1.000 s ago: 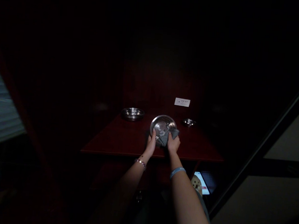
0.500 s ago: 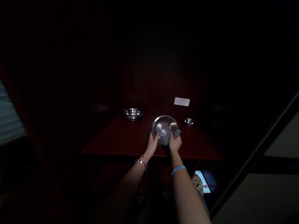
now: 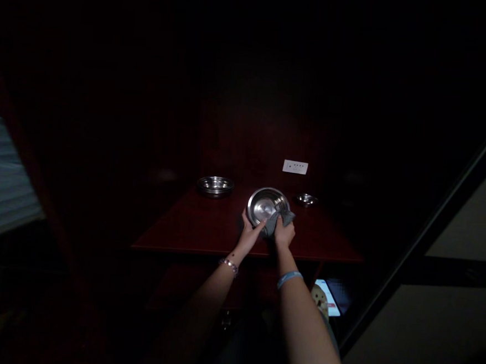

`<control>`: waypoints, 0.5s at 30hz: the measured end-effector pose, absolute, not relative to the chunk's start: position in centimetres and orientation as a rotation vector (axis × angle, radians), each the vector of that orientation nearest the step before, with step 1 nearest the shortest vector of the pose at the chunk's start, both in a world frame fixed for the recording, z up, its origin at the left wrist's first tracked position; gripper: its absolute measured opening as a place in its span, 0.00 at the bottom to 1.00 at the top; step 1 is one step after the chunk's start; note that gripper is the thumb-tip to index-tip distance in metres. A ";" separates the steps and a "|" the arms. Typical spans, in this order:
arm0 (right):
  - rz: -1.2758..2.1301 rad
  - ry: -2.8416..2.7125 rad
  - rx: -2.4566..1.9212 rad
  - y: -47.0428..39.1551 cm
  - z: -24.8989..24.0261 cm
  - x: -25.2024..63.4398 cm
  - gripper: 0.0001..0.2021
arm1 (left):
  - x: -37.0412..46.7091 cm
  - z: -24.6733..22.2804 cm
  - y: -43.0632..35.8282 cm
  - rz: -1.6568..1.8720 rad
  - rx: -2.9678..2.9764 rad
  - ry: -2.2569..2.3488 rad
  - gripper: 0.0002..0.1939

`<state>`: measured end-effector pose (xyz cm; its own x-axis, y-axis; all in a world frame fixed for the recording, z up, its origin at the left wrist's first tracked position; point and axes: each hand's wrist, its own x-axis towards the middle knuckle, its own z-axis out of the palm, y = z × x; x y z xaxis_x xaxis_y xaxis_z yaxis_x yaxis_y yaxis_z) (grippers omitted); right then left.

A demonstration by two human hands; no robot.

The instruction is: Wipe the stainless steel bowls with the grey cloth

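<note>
A shiny steel bowl [image 3: 264,203] is tilted toward me above the dark red table [image 3: 206,229]. My left hand [image 3: 249,234] grips its lower left rim. My right hand [image 3: 284,233] clutches a grey cloth [image 3: 281,218] pressed against the bowl's lower right rim and inner wall. A beaded bracelet circles my left wrist and a pale blue band my right.
A stack of steel bowls [image 3: 215,185] stands at the table's back left and a small steel bowl [image 3: 307,198] at the back right. A white socket plate [image 3: 295,167] is on the back panel. A lit phone screen [image 3: 328,297] shows below the table's right edge. The room is very dark.
The cloth has slid from the middle of the bowl to its lower right rim, baring more of the inside. Both hands shifted slightly to the right.
</note>
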<state>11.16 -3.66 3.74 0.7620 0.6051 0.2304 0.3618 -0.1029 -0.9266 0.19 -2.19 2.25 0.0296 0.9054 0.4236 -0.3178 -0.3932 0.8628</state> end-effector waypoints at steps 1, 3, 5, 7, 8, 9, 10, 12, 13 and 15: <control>0.250 -0.779 -1.710 -3.6 3.8 10.9 0.21 | 0.2 2.2 -2.0 1.552 1.294 0.682 0.38; 0.263 -0.809 -1.700 -3.6 3.9 10.4 0.21 | 0.3 2.1 -1.7 1.542 1.229 0.701 0.31; 0.269 -0.831 -1.699 -3.5 3.9 10.0 0.21 | 0.3 2.0 -1.5 1.555 1.138 0.709 0.26; 0.272 -0.847 -1.708 -3.5 4.0 9.9 0.21 | 0.2 1.9 -1.3 1.570 1.052 0.717 0.22; 0.274 -0.860 -1.715 -3.5 4.0 9.8 0.21 | 0.1 1.8 -1.2 1.574 1.014 0.726 0.21; 0.276 -0.877 -1.723 -3.5 4.0 9.9 0.20 | 0.1 1.7 -1.1 1.577 0.973 0.740 0.20; 0.276 -0.902 -1.729 -3.5 4.1 9.9 0.20 | 0.0 1.6 -1.0 1.579 0.929 0.755 0.21; 0.270 -0.955 -1.744 -3.6 4.2 10.1 0.20 | -0.1 1.4 -0.8 1.579 0.839 0.772 0.23; 0.265 -0.974 -1.753 -3.7 4.2 10.1 0.20 | -0.2 1.3 -0.7 1.583 0.803 0.767 0.25; 0.258 -0.988 -1.775 -3.9 4.4 10.1 0.21 | -0.2 1.3 -0.4 1.629 0.767 0.719 0.25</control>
